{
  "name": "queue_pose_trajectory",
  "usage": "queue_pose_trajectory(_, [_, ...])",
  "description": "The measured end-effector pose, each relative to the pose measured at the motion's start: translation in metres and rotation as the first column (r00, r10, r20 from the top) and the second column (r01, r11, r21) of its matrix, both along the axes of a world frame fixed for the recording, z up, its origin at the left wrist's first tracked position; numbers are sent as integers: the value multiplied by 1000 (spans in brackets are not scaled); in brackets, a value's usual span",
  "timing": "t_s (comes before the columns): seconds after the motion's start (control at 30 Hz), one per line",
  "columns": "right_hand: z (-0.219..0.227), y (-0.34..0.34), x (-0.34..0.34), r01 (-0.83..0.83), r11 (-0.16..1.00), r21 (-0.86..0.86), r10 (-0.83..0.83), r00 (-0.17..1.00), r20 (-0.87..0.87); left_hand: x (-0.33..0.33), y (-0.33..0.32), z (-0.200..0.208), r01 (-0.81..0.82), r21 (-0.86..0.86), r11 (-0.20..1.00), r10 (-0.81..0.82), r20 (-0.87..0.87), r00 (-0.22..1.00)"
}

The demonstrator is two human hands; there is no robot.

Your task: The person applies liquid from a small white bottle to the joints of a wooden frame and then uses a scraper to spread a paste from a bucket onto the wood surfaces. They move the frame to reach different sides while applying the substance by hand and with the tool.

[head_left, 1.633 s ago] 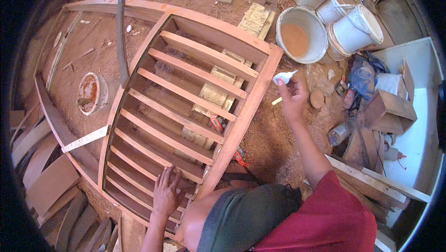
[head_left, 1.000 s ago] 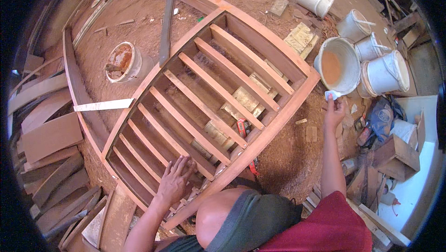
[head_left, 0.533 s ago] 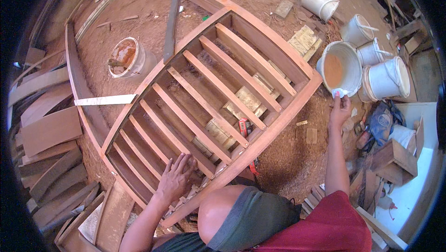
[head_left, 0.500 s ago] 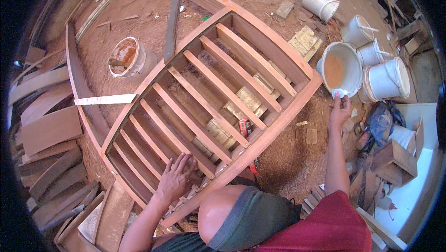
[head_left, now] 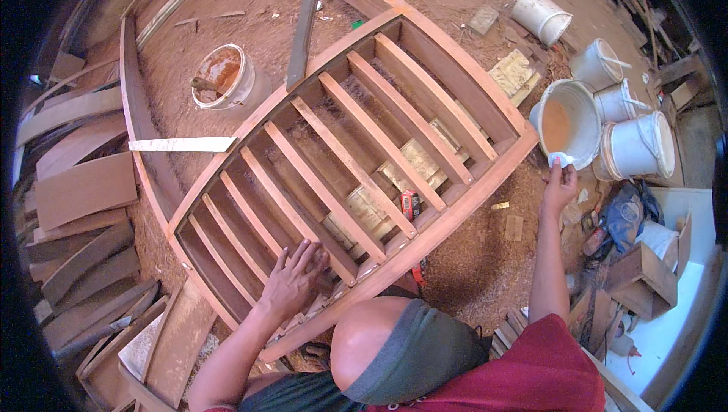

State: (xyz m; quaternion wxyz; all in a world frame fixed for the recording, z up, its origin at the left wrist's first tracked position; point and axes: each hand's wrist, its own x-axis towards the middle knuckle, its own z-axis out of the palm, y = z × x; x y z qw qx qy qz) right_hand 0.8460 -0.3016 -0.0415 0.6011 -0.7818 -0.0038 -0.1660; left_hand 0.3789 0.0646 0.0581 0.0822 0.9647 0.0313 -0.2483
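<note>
A slatted wooden frame (head_left: 485, 181) with a curved top rail lies tilted across the middle, its slats running between two long rails. My left hand (head_left: 294, 279) rests on the slats near the lower rail, palm down, fingers stretched out and holding nothing. Out to the right, my right hand (head_left: 560, 184) pinches a small white piece (head_left: 560, 159) at the near rim of a pale basin (head_left: 585, 139). Whether that piece is loose or part of the rim I cannot tell. Orange-brown liquid sits in the basin.
White buckets (head_left: 641, 146) stand beside the basin; another bucket (head_left: 542, 16) lies tipped beyond. A bucket of reddish-brown stuff (head_left: 241, 93) is past the frame. Wood offcuts (head_left: 87, 192) pile up at left. A dark plank (head_left: 305, 29) leans on the far rail. A wooden box (head_left: 641, 279) sits at right.
The whole view has shifted slightly, moving the scene to the right. Both hands keep their places against the frame and the basin.
</note>
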Motion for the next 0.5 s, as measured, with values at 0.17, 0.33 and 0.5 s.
queue_pose_trajectory(0.17, [-8,-11,8,10,1000,-9,-10,1000,14,7,-2,2,-7,-23,1000,6,-26,1000])
queue_pose_trajectory(0.33, [-7,-5,4,31,999,39,-31,999,-13,7,-4,4,-27,-23,999,27,-9,1000])
queue_pose_trajectory(0.5, [-4,-1,-4,-9,999,46,10,1000,-27,1,-2,5,-50,-41,998,50,3,999])
